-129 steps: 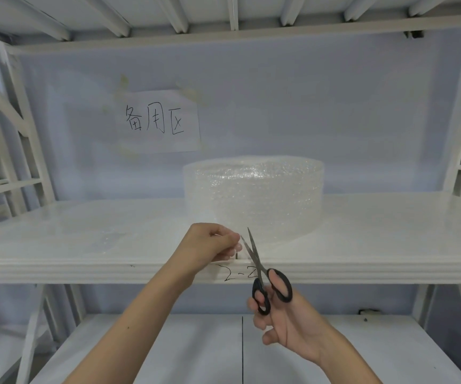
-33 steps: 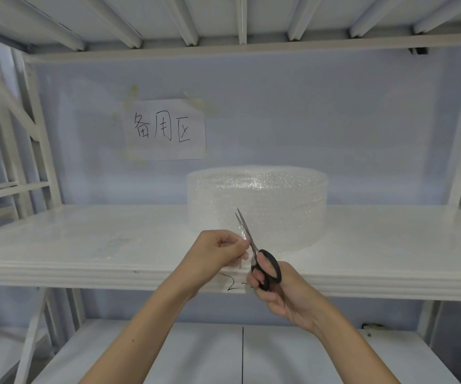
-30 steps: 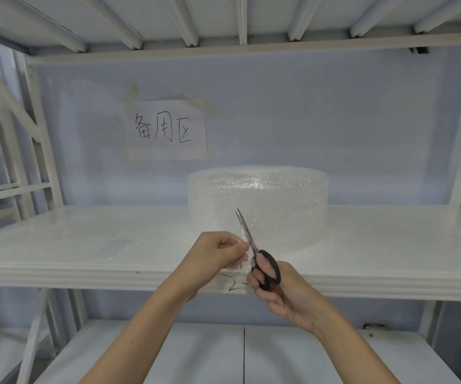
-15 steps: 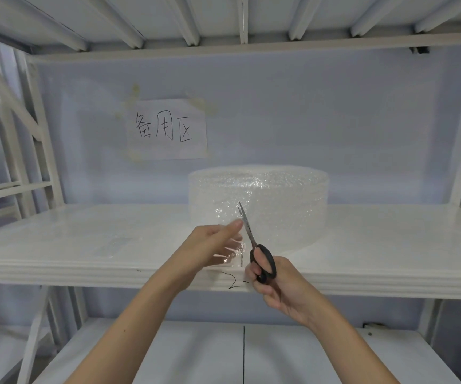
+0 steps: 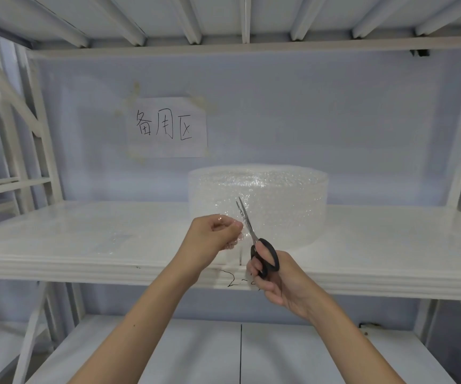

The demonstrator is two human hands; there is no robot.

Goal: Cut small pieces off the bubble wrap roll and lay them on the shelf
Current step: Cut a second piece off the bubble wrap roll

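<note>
A wide roll of clear bubble wrap (image 5: 276,200) stands on the white shelf (image 5: 376,245), a little right of centre. My left hand (image 5: 209,236) pinches a small clear piece of bubble wrap (image 5: 236,239) just in front of the roll's left part. My right hand (image 5: 273,275) grips black-handled scissors (image 5: 254,242), blades nearly closed and pointing up beside the left fingers, over the roll's front. A faint clear piece (image 5: 118,236) seems to lie on the shelf at the left.
A paper sign (image 5: 168,127) with handwriting is taped to the back wall. White frame posts (image 5: 38,128) rise at both sides. A lower shelf (image 5: 240,353) lies under my forearms, and beams of the shelf above run overhead.
The scissor blades have closed and stayed beside my left fingers. My left hand closed into a pinch on the small piece and drew slightly left and up.
</note>
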